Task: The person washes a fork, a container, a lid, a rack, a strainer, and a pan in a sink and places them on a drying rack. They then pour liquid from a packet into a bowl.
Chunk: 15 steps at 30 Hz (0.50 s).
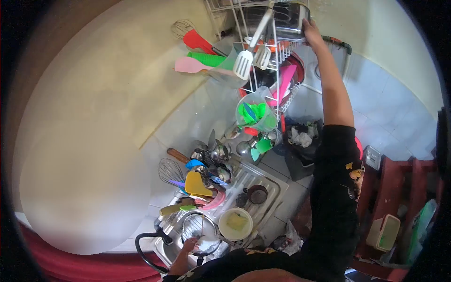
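Observation:
My right hand (311, 33) is stretched up to the wire dish rack (253, 75). Its fingers and thumb grip the edge of a shiny rectangular metal pan (293, 21) on the upper tier. Low over the sink (162, 251), my left hand (190, 245) is closed at the edge of a round shiny metal vessel (192, 225), beside something white (206, 242). What its fingers hold is too small to make out. Two white slotted turners (243, 65) hang from the rack near the metal pan.
A clear jug (270, 123) with green utensils hangs below the rack. Whisks, ladles and a yellow spatula (197, 184) crowd the sink's far side. A cream bowl (235, 233) and dark mug (257, 194) stand on the drainboard. A black-lined bin (300, 160) and red shelf (394, 188) are right.

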### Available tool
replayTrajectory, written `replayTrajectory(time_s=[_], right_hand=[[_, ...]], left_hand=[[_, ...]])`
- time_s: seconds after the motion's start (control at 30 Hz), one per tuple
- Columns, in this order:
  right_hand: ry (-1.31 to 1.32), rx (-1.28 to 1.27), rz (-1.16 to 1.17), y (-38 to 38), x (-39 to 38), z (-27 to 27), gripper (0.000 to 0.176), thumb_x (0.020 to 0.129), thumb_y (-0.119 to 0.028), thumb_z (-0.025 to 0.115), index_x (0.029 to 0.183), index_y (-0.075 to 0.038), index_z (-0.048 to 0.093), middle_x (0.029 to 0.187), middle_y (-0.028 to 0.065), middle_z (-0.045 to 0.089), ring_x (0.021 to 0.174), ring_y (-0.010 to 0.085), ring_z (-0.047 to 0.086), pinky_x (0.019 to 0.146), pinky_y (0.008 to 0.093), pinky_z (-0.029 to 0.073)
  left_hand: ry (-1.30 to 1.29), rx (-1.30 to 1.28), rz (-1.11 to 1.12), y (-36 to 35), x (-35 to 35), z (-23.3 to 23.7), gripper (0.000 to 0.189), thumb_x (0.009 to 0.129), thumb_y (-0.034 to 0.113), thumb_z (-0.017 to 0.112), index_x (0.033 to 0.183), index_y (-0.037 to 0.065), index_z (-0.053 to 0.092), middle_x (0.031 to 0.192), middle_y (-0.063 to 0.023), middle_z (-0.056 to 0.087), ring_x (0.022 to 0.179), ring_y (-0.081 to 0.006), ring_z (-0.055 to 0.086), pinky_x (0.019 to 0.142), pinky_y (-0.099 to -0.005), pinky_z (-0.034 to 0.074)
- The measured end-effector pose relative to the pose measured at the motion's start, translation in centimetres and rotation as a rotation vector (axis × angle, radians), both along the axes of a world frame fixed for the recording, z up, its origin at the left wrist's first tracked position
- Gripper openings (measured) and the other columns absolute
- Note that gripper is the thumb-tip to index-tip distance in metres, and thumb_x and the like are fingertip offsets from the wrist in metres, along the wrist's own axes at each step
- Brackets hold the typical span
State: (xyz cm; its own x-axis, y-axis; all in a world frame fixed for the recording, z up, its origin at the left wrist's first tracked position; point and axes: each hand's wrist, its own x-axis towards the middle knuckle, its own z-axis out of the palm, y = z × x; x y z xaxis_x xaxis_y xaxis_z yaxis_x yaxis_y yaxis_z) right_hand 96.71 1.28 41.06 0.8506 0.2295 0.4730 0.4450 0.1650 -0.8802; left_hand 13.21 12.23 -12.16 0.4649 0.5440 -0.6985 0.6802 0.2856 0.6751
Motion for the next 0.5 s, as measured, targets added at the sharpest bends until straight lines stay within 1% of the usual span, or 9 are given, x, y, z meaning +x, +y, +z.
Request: replayTrajectory(time_s=[0.07,0.13,0.23,0.33,0.37,0.4,0.43,0.47,0.5], right_hand=[[0.030,-0.062,-0.017,-0.5,-2.4,0.3,0.050,0.086,-0.048,0.040,0.125,-0.017,0.035,0.104,0.0066,0.055,0.082,0.0187,0.056,0.065,0.0347,0.048],[0.165,-0.149,0.177,-1.4,-1.9,0.0,0.056,0.084,-0.050,0.041,0.126,-0.014,0.033,0.109,0.0117,0.052,0.087,0.0229,0.057,0.067,0.0353,0.048],[-0.039,0.200,0.209,0.0,4.1,-2.9,0.060,0.080,-0.053,0.046,0.114,-0.003,0.050,0.099,0.0233,0.059,0.084,0.0342,0.061,0.071,0.0402,0.048],[0.485,0.117,0.296,-4.1,-4.9,-0.7,0.076,0.081,-0.063,0.037,0.125,-0.001,0.035,0.103,0.0271,0.055,0.089,0.0348,0.059,0.072,0.0383,0.049],[0.474,0.131,0.491,-2.8,-1.0,-2.9,0.081,0.081,-0.064,0.032,0.131,0.000,0.023,0.104,0.0310,0.052,0.094,0.0365,0.057,0.075,0.0376,0.049],[0.337,0.378,0.730,-1.6,-0.2,-5.2,0.078,0.082,-0.063,0.031,0.131,-0.002,0.025,0.108,0.0275,0.052,0.096,0.0366,0.055,0.074,0.0364,0.049],[0.361,0.144,0.372,-2.7,-2.5,-3.1,0.061,0.082,-0.052,0.044,0.125,-0.010,0.031,0.113,0.0181,0.048,0.090,0.0288,0.058,0.070,0.0382,0.050],[0.364,0.334,0.462,-3.2,-4.9,-3.2,0.061,0.082,-0.050,0.046,0.122,-0.006,0.032,0.116,0.0235,0.044,0.090,0.0340,0.058,0.073,0.0416,0.050],[0.372,0.345,0.485,-2.2,-3.0,-3.7,0.059,0.083,-0.048,0.045,0.124,-0.007,0.030,0.116,0.0245,0.043,0.089,0.0363,0.058,0.073,0.0431,0.051]], left_hand=[[0.116,-0.013,0.047,0.1,0.6,0.6,0.023,0.083,0.014,0.053,0.099,-0.002,0.052,0.078,-0.0128,0.059,0.066,-0.0232,0.062,0.053,-0.0350,0.054],[0.122,-0.008,0.125,-0.7,0.8,1.6,0.024,0.083,0.015,0.054,0.099,-0.003,0.051,0.076,-0.0136,0.060,0.061,-0.0229,0.061,0.052,-0.0348,0.053],[0.066,-0.011,0.152,-0.5,0.5,1.4,0.024,0.083,0.015,0.055,0.099,-0.002,0.051,0.076,-0.0148,0.060,0.060,-0.0227,0.061,0.051,-0.0341,0.053],[0.019,0.006,0.070,-0.2,0.0,0.5,0.026,0.084,0.018,0.054,0.100,-0.001,0.050,0.079,-0.0143,0.060,0.067,-0.0232,0.061,0.055,-0.0355,0.053],[-0.032,-0.011,0.049,-0.2,-0.6,-0.2,0.027,0.083,0.020,0.055,0.101,-0.001,0.050,0.081,-0.0140,0.060,0.069,-0.0238,0.061,0.057,-0.0367,0.053],[-0.057,-0.015,0.006,0.0,-0.7,-0.2,0.027,0.083,0.021,0.054,0.100,0.000,0.050,0.080,-0.0136,0.059,0.068,-0.0237,0.061,0.055,-0.0359,0.052],[-0.054,-0.034,-0.021,0.0,-0.5,-0.2,0.026,0.083,0.022,0.054,0.099,0.002,0.049,0.079,-0.0133,0.058,0.067,-0.0236,0.060,0.054,-0.0352,0.051],[-0.042,-0.060,-0.045,-0.1,-0.1,-0.1,0.026,0.083,0.023,0.054,0.098,0.003,0.049,0.078,-0.0129,0.058,0.065,-0.0235,0.060,0.052,-0.0344,0.050],[-0.015,-0.094,-0.063,-0.2,0.0,0.3,0.025,0.083,0.024,0.054,0.097,0.004,0.049,0.077,-0.0125,0.057,0.064,-0.0233,0.059,0.050,-0.0337,0.049]])
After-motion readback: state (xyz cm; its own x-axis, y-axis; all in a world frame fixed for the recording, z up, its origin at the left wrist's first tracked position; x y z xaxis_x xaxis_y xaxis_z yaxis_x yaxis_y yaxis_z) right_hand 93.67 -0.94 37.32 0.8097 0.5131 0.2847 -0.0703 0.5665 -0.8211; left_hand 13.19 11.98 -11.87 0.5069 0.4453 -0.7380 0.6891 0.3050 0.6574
